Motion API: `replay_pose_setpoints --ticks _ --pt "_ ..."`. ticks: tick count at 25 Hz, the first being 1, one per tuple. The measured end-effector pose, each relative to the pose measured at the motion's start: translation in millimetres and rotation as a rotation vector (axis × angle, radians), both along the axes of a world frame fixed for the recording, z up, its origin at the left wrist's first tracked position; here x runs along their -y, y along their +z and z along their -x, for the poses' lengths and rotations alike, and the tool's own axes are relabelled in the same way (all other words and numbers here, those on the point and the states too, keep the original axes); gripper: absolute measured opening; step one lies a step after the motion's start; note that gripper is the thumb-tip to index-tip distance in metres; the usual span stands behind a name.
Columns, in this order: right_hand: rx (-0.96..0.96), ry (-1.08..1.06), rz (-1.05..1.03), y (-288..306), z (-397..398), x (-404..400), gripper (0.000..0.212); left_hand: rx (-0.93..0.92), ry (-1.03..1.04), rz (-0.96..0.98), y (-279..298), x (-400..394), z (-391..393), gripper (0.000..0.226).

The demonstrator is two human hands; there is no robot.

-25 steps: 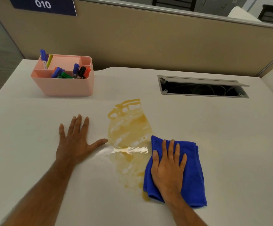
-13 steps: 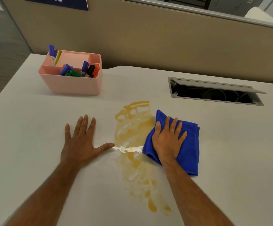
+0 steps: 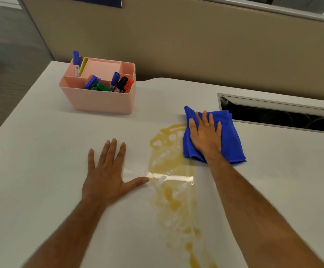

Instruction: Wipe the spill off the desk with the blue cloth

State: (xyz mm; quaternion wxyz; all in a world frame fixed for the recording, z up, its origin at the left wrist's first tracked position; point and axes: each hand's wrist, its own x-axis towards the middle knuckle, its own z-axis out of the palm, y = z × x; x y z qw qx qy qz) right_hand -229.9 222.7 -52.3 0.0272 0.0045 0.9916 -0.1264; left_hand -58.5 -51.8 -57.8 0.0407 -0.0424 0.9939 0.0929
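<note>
A yellow-brown spill (image 3: 173, 192) runs down the middle of the white desk (image 3: 41, 151), smeared thin from near the far centre to the near edge. The folded blue cloth (image 3: 231, 140) lies flat at the spill's upper right end. My right hand (image 3: 204, 135) presses palm-down on the cloth, fingers spread and pointing away. Left of the spill my left hand (image 3: 107, 175) rests flat on the desk, holding nothing, with its thumb tip touching the wet edge.
A pink desk organiser (image 3: 99, 99) with several markers stands at the far left. An open cable hatch (image 3: 279, 117) is set in the desk just right of the cloth. A beige partition (image 3: 196, 39) walls off the back.
My right hand has pushed the cloth away from me, from the spill's near right side up to its far end. A smeared trail is left behind. My left hand stayed put.
</note>
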Motion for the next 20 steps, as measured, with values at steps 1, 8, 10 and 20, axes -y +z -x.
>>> replay_pose_setpoints --ticks 1,8,10,20 --pt "0.010 0.069 0.008 0 7 -1 0.063 -0.005 0.000 -0.005 0 0 0 0.127" --pt "0.076 0.504 -0.072 2 17 -16 0.066 -0.016 0.006 -0.017 0 1 0 0.125" --pt "0.081 0.575 -0.056 4 6 -20 0.069 -0.017 0.008 -0.013 0 0 -1 0.124" --pt "0.096 0.719 -0.091 14 -85 -32 0.059 -0.015 0.015 -0.048 8 -4 -4 0.125"
